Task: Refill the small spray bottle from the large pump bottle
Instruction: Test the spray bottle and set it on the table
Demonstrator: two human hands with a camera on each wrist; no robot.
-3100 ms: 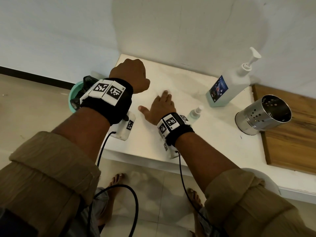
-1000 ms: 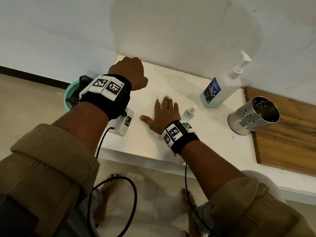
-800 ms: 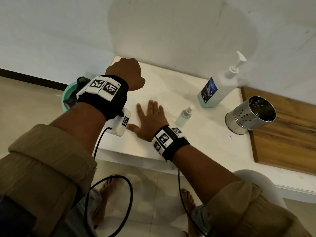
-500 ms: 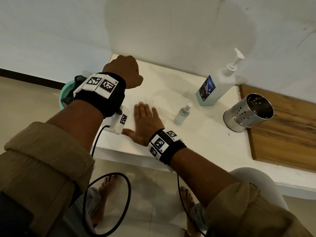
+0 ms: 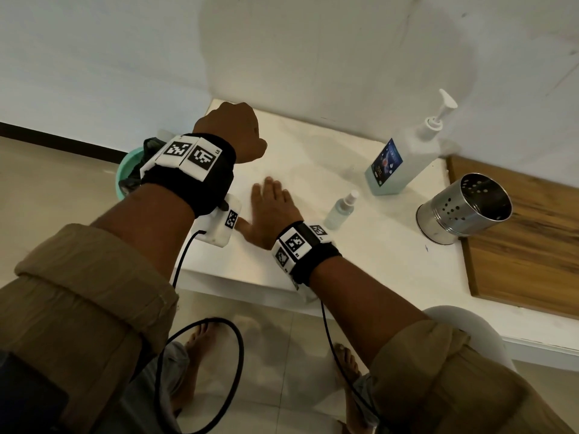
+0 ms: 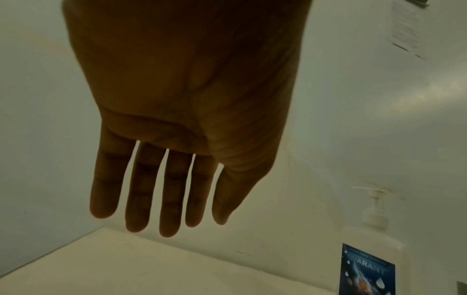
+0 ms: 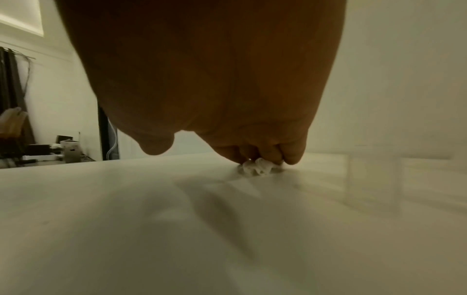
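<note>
Right hand (image 7: 215, 79) seen from the wrist, palm down over the white desk (image 7: 126, 229). The fingertips (image 7: 290, 155) bear on a small crumpled white wad (image 7: 256, 168) lying on the desk; the thumb (image 7: 156, 145) hangs just above the surface. At right, a faint upright shape (image 7: 374, 179), too blurred to identify. Far left, a dark curtain (image 7: 11, 89) and boxes (image 7: 70, 153).

A perforated steel holder (image 5: 454, 211) stands at a wooden board's (image 5: 532, 261) edge.
</note>
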